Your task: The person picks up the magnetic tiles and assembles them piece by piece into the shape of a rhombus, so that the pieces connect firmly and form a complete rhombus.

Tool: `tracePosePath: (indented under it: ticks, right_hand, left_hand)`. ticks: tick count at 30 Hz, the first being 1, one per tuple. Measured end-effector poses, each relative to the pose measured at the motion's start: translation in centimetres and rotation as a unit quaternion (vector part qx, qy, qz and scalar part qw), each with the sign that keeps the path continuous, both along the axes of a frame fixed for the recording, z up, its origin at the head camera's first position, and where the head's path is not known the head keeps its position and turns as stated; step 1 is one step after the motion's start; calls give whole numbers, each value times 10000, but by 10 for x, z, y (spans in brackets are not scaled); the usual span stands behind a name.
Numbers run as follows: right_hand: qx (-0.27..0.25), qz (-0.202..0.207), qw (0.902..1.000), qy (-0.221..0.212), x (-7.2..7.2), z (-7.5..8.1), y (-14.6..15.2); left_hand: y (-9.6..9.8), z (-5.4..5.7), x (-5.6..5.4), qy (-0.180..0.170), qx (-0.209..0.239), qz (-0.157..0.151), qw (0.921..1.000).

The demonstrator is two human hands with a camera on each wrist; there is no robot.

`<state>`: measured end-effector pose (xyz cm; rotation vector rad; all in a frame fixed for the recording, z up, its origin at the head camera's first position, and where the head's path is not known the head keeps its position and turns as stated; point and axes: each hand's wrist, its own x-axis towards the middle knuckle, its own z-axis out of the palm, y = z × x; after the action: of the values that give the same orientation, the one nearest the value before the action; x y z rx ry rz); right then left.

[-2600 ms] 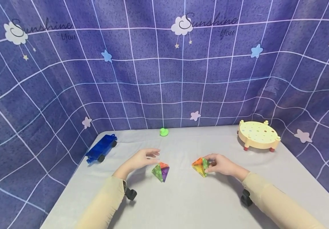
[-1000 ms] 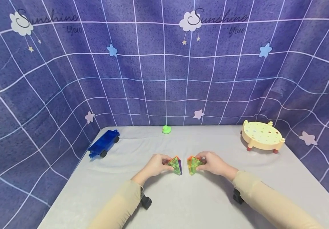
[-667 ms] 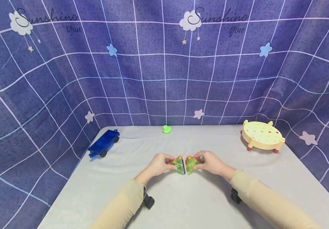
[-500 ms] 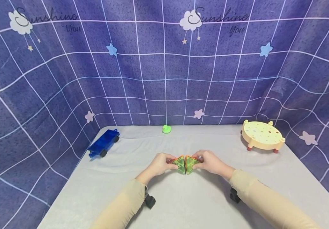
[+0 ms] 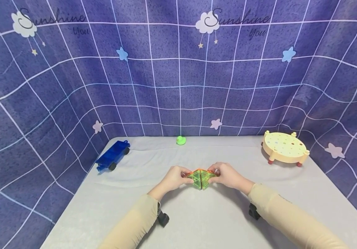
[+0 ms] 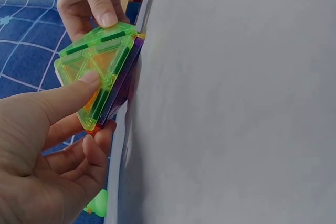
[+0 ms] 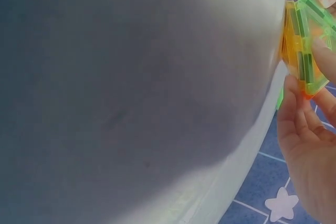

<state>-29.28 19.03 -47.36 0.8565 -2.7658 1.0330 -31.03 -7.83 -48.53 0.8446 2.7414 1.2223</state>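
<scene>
Two small pyramids of translucent magnetic tiles meet edge to edge at the middle of the table in the head view. My left hand (image 5: 172, 178) pinches the left magnetic tile pyramid (image 5: 196, 180), thumb on its green face and fingers behind. Its purple tile (image 6: 125, 80) shows in the left wrist view, on the table side. The right magnetic tile pyramid (image 5: 207, 178) is pinched by my right hand (image 5: 229, 176), the thumb likewise on a green face. A yellow-orange tile (image 7: 291, 40) forms its side toward the table in the right wrist view. Fingers partly cover both orange tiles.
A blue toy wagon (image 5: 113, 155) stands at the back left of the grey-white table (image 5: 194, 221). By the curtain (image 5: 166, 76) sits a green toy duck (image 5: 181, 140). A round cream toy stool (image 5: 285, 147) with short red-tipped legs stands at the back right.
My left hand has taken hold of the left pyramid and moved it right. The right pyramid has come left, both turning green faces toward me, and the gap between them has closed.
</scene>
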Motion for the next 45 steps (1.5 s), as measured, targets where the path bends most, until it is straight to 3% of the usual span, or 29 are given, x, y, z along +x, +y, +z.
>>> tracePosePath:
  ticks: [13,25,45]
  right_hand:
    - [-97,-77,9999,16,0,-2,-2]
    - [-504,-28,9980,-373,0,5,-2]
    - [-643,49,9967,-483,0,4,-2]
  left_hand:
    - [1,1,2,-14,4,82,10000]
    - [3,-1,6,148,-171,-170,9996]
    - [6,-1,11,210,-186,-309,9991]
